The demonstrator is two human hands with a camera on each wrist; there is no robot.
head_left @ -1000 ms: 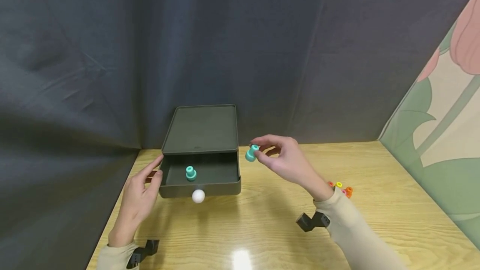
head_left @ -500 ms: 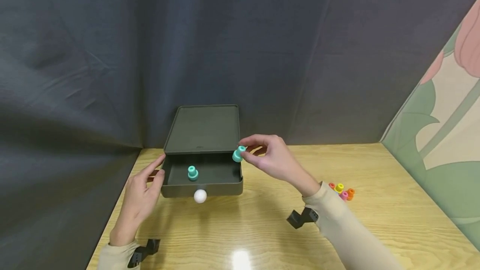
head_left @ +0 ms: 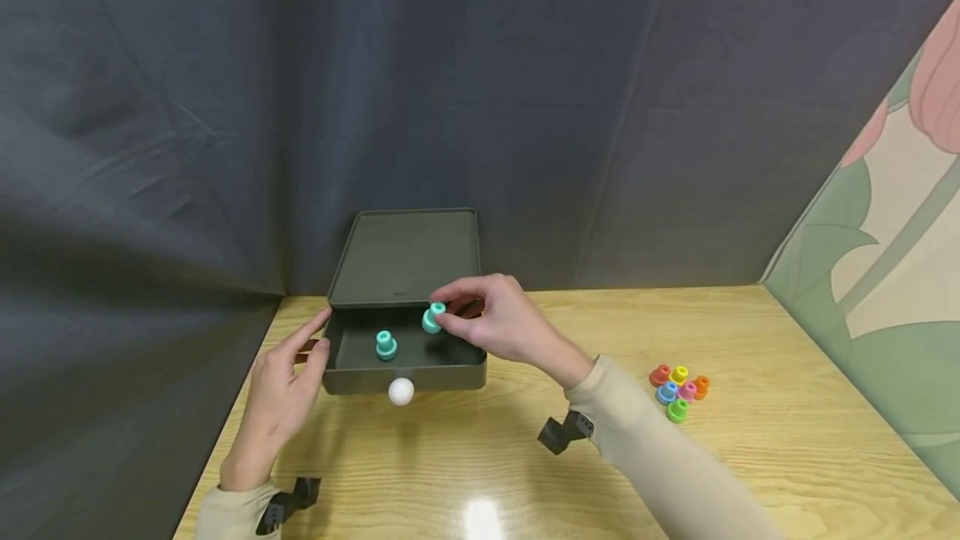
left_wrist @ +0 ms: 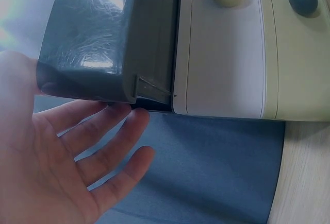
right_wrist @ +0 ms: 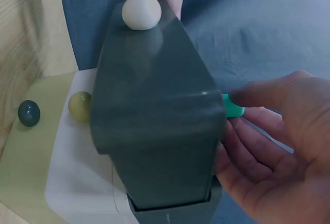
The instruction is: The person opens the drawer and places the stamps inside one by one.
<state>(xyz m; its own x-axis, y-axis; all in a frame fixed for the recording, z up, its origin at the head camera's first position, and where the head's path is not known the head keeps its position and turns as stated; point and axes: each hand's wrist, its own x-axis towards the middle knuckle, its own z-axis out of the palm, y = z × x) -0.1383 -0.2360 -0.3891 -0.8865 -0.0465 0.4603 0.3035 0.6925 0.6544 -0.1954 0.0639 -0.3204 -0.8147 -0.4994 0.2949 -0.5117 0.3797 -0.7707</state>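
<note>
Between thumb and fingers my right hand (head_left: 510,327) pinches a turquoise stepped peg (head_left: 432,320) over the inside of the pulled-out dark grey drawer (head_left: 442,378). In the right wrist view the drawer front hides all but a bit of that peg (right_wrist: 235,108). A matching turquoise peg (head_left: 385,347) stands upright on the drawer floor, left of the held one. My left hand (head_left: 279,390) lies along the drawer's left side with fingers extended. Its fingertips touch the drawer's lower edge in the left wrist view, where the thumb is mostly hidden. A white round knob (head_left: 401,392) sits on the drawer front.
Below are a white drawer (left_wrist: 227,54) with a yellowish knob and a yellow-green drawer (left_wrist: 301,64) with a dark knob. Several coloured pegs (head_left: 678,392) cluster on the wooden table (head_left: 780,407) at right. A dark curtain (head_left: 555,123) hangs close behind the cabinet top (head_left: 416,257).
My right hand has moved left with the turquoise peg, from beside the cabinet to over the drawer. Its arm now uncovers the coloured pegs. The left hand stays at the drawer's side.
</note>
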